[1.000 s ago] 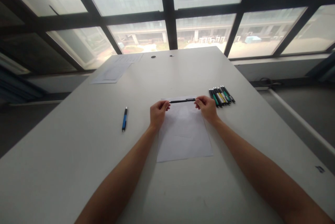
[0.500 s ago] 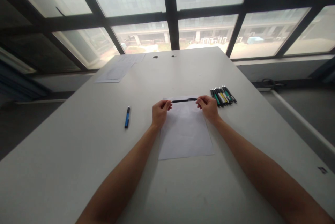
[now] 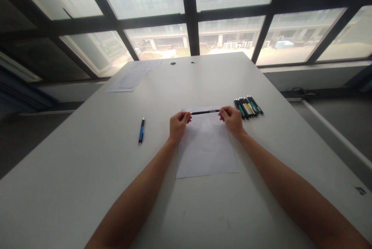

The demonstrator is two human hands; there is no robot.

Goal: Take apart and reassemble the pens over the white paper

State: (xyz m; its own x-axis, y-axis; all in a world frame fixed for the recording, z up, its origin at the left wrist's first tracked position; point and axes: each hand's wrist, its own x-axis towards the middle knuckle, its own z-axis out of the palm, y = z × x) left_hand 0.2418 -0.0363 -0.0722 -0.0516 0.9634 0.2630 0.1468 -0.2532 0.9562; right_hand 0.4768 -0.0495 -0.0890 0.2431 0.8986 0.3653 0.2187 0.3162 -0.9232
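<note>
A black pen (image 3: 205,112) is stretched level between my two hands, over the far end of a white paper sheet (image 3: 207,152). Its left end is pinched in the fingertips of my left hand (image 3: 178,125). My right hand (image 3: 231,120) pinches the other end, and those fingers hide that tip. Just beyond my right hand lies a row of several pens (image 3: 248,107), black with green, yellow and white parts. To the left of my left hand a blue and black pen (image 3: 141,131) rests by itself on the table.
The white table (image 3: 95,152) reaches to a wall of dark-framed windows (image 3: 190,8). Printed papers (image 3: 128,79) lie at its far left corner. Near the far edge is a round hole (image 3: 173,63). A small dark mark (image 3: 360,190) shows at the right edge.
The black pen has turned a little about its length: its clip, seen along the top before, no longer stands out, and a pale label shows near the right end. Both hands keep their hold.
</note>
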